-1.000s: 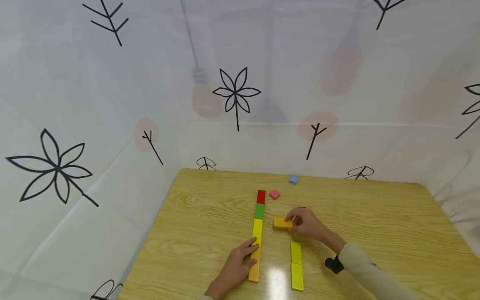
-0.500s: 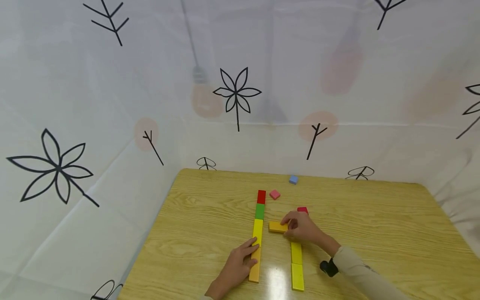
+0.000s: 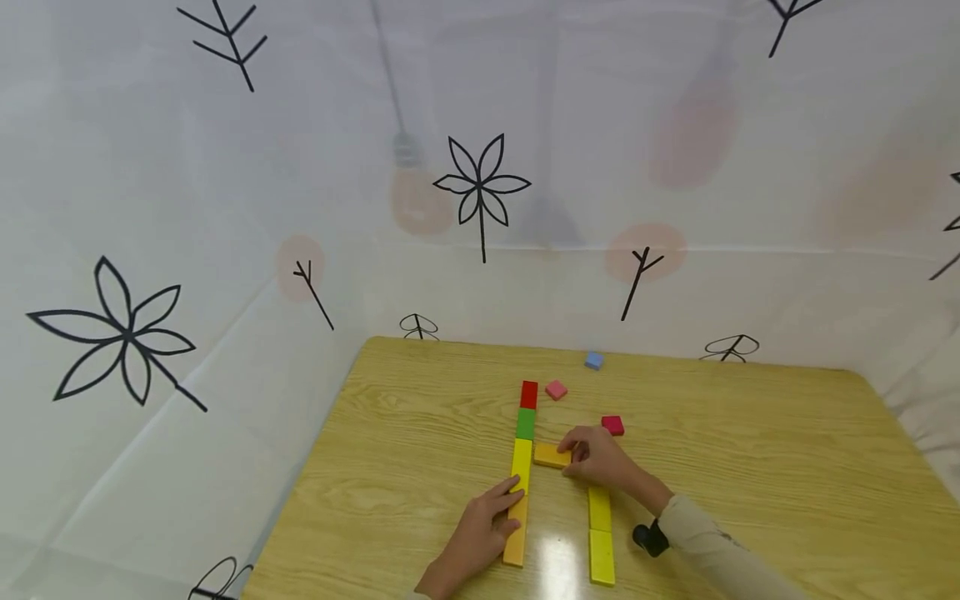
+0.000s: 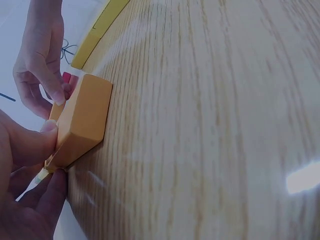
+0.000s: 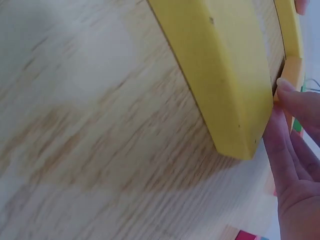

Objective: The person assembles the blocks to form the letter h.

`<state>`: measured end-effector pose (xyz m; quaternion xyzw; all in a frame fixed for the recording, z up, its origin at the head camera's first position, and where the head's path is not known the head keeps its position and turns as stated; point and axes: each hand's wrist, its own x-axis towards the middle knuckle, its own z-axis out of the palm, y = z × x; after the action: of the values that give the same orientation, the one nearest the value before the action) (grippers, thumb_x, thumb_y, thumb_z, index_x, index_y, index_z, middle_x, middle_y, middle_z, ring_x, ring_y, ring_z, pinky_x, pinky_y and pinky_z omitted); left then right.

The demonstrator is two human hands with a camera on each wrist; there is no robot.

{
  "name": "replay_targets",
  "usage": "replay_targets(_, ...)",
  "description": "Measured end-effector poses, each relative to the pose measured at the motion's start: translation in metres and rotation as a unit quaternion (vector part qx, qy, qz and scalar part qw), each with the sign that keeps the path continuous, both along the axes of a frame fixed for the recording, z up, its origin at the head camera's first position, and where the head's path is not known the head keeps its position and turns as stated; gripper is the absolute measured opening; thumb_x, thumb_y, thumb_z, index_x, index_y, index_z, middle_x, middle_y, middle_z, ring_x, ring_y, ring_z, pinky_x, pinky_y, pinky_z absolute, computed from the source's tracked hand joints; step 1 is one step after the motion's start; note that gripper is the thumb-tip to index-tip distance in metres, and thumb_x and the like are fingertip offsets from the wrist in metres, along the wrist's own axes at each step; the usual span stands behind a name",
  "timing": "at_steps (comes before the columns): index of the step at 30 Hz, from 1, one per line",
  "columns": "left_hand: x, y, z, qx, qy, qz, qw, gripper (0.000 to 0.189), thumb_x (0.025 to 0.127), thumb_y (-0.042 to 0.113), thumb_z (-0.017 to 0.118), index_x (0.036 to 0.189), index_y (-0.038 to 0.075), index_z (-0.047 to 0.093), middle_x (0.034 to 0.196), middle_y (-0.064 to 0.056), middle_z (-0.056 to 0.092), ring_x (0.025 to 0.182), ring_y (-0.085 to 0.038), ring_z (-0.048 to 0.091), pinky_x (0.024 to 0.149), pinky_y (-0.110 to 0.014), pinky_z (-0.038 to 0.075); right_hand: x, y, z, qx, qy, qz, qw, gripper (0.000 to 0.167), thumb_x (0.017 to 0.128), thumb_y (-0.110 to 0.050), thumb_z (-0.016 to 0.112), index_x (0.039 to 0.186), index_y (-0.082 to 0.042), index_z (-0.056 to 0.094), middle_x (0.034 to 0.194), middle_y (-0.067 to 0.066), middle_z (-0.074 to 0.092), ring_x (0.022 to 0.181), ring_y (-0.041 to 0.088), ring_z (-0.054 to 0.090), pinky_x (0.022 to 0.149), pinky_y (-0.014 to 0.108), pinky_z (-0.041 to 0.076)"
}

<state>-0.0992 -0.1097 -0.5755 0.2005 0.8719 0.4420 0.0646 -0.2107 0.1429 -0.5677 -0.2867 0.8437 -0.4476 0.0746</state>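
A row of blocks runs away from the near side of the table: an orange block, a yellow one, a green one and a red one. My left hand rests on the orange and yellow blocks, fingers extended across them. To the right of the row, my right hand pinches another orange block between thumb and fingers. This block lies crosswise, its left end close to the yellow block. Two yellow blocks form a second line below the right hand, which partly covers them.
A crimson block lies just beyond the right hand. Farther back are a pink block and a blue block. White patterned cloth borders the wooden table. A black device hangs at the right wrist.
My right hand has moved left and slightly nearer with the orange block, bringing it close to the row. The crimson block has come into full view. My left hand keeps its place.
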Motion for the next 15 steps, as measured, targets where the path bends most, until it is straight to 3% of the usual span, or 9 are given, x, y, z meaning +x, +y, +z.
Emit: replay_targets(15, -0.0009, -0.0003, -0.0006, 0.002, -0.005, 0.002, 1.0000, 0.042, 0.092, 0.010, 0.059, 0.133, 0.004, 0.054, 0.146, -0.005, 0.041, 0.131, -0.025, 0.040, 0.102, -0.038, 0.039, -0.0011, -0.0084, 0.0004, 0.007, -0.013, -0.013, 0.9998, 0.022, 0.074, -0.001, 0.078, 0.092, -0.003, 0.066, 0.087, 0.006, 0.060, 0.067, 0.010, 0.054, 0.060, 0.023, 0.050)
